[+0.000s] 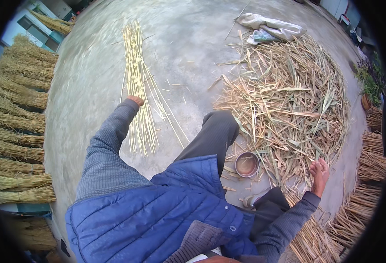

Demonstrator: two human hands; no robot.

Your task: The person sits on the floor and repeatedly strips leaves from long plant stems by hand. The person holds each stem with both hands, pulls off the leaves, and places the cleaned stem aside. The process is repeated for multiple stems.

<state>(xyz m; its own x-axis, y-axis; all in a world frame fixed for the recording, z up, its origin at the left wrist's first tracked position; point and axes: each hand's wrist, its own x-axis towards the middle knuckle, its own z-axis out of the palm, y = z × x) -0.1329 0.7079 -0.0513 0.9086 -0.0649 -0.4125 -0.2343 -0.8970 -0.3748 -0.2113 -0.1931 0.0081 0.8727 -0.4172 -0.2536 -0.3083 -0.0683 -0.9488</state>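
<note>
Currently, left hand (135,100) on slender, straight stalks (135,74) left of dry leaf pile (289,94), grip indeterminate; right hand (319,174) curled at pile edge, hold indeterminate; round bowl (247,175) adjoining, contents unclear.

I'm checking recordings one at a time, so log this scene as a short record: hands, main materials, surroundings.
Left hand: on the pale stalks; firmness of grip unclear
Right hand: at the near right of the leaf pile, fingers curled; whether it holds anything is unclear
Stalks: lying mostly lengthwise on the floor, some splayed right
Leaf pile: dry leaves and stems, right of the stalks
Bowl: round, beside the leaf pile
Sack: crumpled, at the leaf pile's far edge
Bundles: in a row at far left
</note>
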